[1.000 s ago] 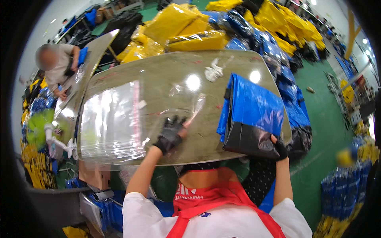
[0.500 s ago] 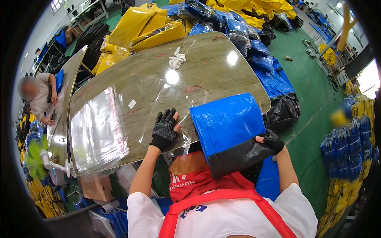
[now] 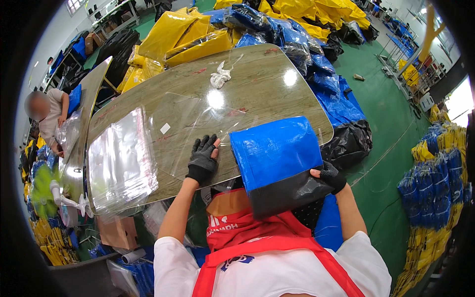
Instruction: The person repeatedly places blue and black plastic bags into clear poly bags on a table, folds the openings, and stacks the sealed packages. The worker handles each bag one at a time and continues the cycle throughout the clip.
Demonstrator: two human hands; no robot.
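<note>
A folded blue and black fabric piece (image 3: 278,161) rests on the near edge of the olive table (image 3: 267,89). My right hand (image 3: 329,175), in a black fingerless glove, grips its lower right corner. My left hand (image 3: 202,159), gloved the same way, lies flat with fingers spread on a clear plastic bag (image 3: 198,128) spread over the tabletop, just left of the fabric.
A stack of clear plastic bags (image 3: 121,161) lies at the table's left. A white crumpled rag (image 3: 220,77) sits at the far side. Yellow and blue packed bundles (image 3: 277,24) pile behind the table. Another person (image 3: 49,116) works at a second table on the left. Blue and yellow stacks (image 3: 430,183) stand at the right.
The folded fabric has come from the table's right side toward me and to the middle, still in my right hand. My left hand stayed pressing on the clear bag.
</note>
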